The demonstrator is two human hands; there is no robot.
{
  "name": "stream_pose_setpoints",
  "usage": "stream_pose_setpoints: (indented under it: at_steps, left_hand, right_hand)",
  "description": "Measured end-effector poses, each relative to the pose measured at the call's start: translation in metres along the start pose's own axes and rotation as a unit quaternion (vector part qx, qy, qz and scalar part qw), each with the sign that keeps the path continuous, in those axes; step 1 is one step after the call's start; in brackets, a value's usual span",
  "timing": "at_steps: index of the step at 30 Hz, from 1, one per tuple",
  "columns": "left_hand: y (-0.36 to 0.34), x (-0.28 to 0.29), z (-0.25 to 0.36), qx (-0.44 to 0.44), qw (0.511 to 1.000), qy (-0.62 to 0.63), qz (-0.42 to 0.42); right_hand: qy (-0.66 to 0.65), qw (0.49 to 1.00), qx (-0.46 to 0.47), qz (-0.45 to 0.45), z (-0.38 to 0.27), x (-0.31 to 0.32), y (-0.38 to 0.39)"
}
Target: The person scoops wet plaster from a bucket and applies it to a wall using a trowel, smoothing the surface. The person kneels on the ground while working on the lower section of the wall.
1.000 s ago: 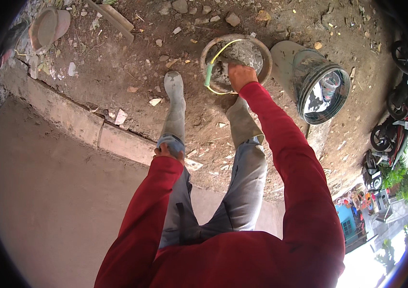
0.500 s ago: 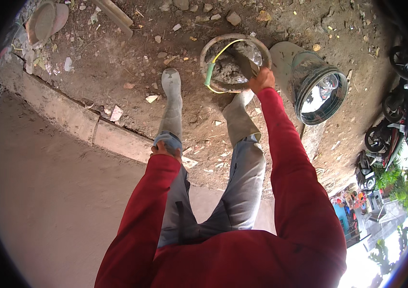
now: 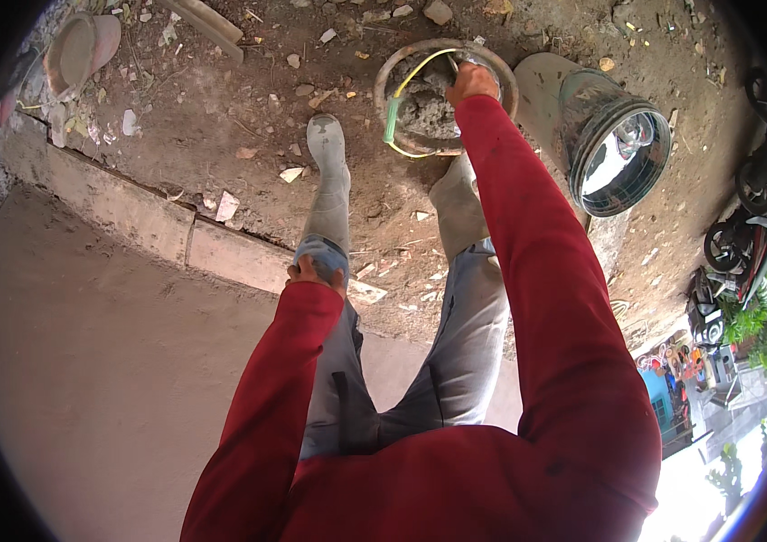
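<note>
Out ahead on the ground, a bucket (image 3: 383, 79) with a worn round rim holds wet grey mortar (image 3: 426, 107). Its yellow bail carries a green grip (image 3: 392, 120). Over the far right of the opening, my right hand (image 3: 474, 83) is closed on a trowel, mostly hidden by the hand; only a thin metal edge (image 3: 453, 62) shows. My left hand (image 3: 314, 270) lies on my left knee, over the faded blue trouser leg (image 3: 327, 250), fingers apart and holding nothing. My two pale, muddy boots (image 3: 327, 163) stand on the near side of the bucket.
Right of the bucket a large grey bucket (image 3: 593, 126) lies tipped over. A low masonry edge (image 3: 121, 203) runs along the left beside a smooth plastered surface (image 3: 112, 334). A board (image 3: 205, 25), a round pan (image 3: 70, 56) and rubble lie farther off; motorbikes (image 3: 736, 244) stand at right.
My right hand has moved away from me, from the bucket's near right rim to over its far right side. The trowel blade, visible before, is now mostly hidden. My left hand stays on the knee.
</note>
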State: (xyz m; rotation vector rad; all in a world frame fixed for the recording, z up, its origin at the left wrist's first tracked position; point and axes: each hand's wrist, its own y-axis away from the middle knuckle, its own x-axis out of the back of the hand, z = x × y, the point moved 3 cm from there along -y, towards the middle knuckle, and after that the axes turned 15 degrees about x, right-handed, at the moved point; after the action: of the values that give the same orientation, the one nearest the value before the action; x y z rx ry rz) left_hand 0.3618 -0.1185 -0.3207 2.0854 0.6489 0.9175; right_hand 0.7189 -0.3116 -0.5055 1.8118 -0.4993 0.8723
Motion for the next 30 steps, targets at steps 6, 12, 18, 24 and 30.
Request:
stream_pose_setpoints:
  at_steps: [6,12,18,24,30]
  left_hand:
    - [0.000,-0.002,0.007,0.001,1.000,0.026,-0.007]
    - [-0.001,-0.007,0.008,-0.001,0.999,0.036,-0.005]
    - [0.005,-0.005,0.004,0.010,1.000,0.003,0.000]
    - [0.003,-0.005,0.007,0.017,1.000,0.020,-0.010]
    - [-0.001,-0.019,-0.005,0.001,0.998,0.054,-0.018]
  right_hand:
    - [0.054,0.993,0.107,-0.008,0.005,0.045,0.075]
    - [0.156,0.934,0.321,0.015,-0.045,0.074,0.071]
    - [0.216,0.935,0.278,-0.049,-0.069,0.000,-0.019]
    - [0.168,0.958,0.212,-0.097,-0.064,-0.008,-0.015]
    - [0.137,0.949,0.285,0.017,-0.024,0.068,0.065]
